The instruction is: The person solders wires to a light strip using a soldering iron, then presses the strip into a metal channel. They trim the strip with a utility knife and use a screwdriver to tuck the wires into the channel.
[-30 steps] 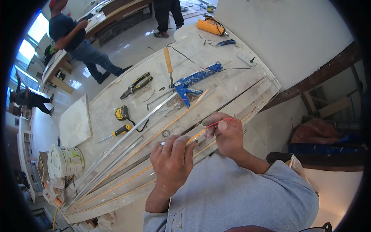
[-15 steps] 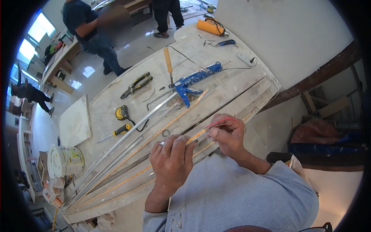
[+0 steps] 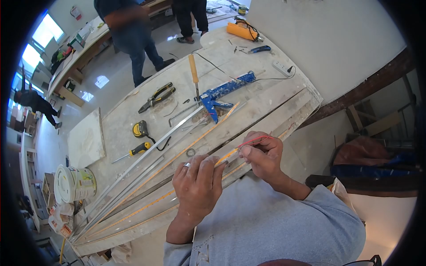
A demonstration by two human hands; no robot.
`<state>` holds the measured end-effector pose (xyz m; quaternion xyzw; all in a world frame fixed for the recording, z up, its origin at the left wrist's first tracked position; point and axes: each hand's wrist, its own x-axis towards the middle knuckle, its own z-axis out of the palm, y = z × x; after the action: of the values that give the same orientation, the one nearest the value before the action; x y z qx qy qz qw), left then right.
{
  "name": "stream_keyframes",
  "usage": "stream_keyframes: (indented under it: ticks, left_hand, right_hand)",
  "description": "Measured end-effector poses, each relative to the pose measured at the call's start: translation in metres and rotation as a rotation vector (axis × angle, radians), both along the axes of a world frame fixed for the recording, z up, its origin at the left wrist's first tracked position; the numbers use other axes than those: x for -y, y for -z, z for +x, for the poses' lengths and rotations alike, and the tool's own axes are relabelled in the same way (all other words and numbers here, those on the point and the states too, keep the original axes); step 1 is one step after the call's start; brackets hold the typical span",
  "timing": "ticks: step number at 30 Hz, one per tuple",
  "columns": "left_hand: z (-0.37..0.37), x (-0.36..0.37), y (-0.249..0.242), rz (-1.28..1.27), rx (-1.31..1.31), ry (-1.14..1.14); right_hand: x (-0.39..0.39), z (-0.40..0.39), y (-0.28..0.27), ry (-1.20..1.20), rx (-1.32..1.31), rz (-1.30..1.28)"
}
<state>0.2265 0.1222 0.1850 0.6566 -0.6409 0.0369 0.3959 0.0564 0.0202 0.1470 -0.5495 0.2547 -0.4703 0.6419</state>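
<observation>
My left hand (image 3: 198, 182), with a ring on one finger, is closed over a yellow LED strip (image 3: 151, 203) near its right end. The strip runs down to the lower left along the worktable. Just to the right, my right hand (image 3: 262, 155) pinches thin red wires (image 3: 254, 141) at the strip's end. Beyond my hands, a second orange strip (image 3: 195, 141) and several metal profiles (image 3: 146, 153) lie lengthwise on the table.
On the worktable (image 3: 128, 106) are a blue caulking gun (image 3: 226, 88), pliers (image 3: 157, 97), a tape measure (image 3: 140, 129), a screwdriver (image 3: 134, 151), a wooden-handled tool (image 3: 193, 69), an orange heat gun (image 3: 243, 31), a power strip (image 3: 282, 68) and a bucket (image 3: 75, 183). People stand beyond.
The person beyond the table has moved right and nearer the table edge. The distant person at far left has shifted slightly. My hands have barely moved.
</observation>
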Motion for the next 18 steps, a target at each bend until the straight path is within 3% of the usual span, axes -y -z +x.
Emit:
stream_keyframes:
  ticks: [18]
  left_hand:
    - [-0.0002,-0.0027,0.0030,0.006,0.003,0.002]
  right_hand:
    - [0.0011,-0.0014,0.0013,-0.035,-0.006,0.000]
